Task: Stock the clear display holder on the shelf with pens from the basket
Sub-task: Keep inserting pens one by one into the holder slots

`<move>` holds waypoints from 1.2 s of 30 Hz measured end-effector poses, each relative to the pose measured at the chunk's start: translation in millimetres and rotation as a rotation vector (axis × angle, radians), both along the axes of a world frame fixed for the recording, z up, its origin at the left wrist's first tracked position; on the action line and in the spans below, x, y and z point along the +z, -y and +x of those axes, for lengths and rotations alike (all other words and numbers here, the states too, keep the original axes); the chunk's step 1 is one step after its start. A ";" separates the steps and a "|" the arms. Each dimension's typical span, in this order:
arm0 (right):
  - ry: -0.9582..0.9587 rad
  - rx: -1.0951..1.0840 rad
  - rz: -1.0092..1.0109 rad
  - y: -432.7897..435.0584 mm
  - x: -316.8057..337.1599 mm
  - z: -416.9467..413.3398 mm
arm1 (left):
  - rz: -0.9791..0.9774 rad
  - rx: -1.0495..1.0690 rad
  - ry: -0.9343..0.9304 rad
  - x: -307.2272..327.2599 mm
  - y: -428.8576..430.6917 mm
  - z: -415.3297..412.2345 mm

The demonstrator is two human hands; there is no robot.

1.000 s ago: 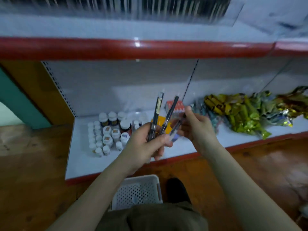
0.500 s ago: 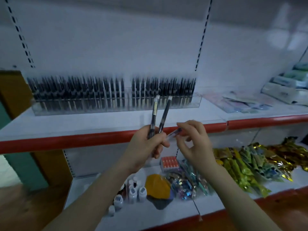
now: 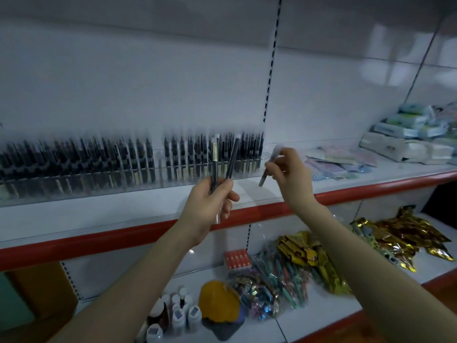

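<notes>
At the pen shelf [image 3: 103, 216], both of my hands are raised in front of the clear holder [image 3: 81, 185], which stands along the back of the white, red-edged shelf and is packed with rows of upright dark pens [image 3: 138, 157], blurred in this view.

My left hand [image 3: 210, 201] is curled round two pens [image 3: 214, 167], gripping them low on their barrels so they fan upward, pale caps on top, in front of the holder's right half.

My right hand [image 3: 290, 173] is held apart from the left and pinches a single pen [image 3: 276, 151] between thumb and fingertips. That pen is tilted, its cap up and to the right, its lower end hanging over the shelf, and it sits just off the holder's right end. It is too blurred to tell whether it touches anything.

Further right on the same shelf lie flat pastel packets [image 3: 343, 162] and stacked white boxes [image 3: 405, 144].

On the shelf below are small white-capped bottles [image 3: 179, 315], an orange object [image 3: 217, 297], a red box [image 3: 237, 259], a heap of colourful wrapped items [image 3: 274, 285] and gold foil packets [image 3: 306, 253].
</notes>
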State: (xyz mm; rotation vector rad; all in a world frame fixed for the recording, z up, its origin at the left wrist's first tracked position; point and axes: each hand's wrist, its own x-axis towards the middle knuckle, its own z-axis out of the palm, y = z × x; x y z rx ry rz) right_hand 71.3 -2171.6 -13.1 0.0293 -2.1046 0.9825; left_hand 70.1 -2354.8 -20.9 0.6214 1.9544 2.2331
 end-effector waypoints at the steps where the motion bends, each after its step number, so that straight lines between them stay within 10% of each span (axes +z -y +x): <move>1: 0.002 -0.014 -0.026 -5.4 6.9 -5.4 | 0.001 0.004 0.009 0.6 -1.0 -4.4; 36: 0.179 -0.006 -0.115 -70.8 72.1 -122.6 | -0.004 0.020 -0.061 11.5 -29.1 -76.4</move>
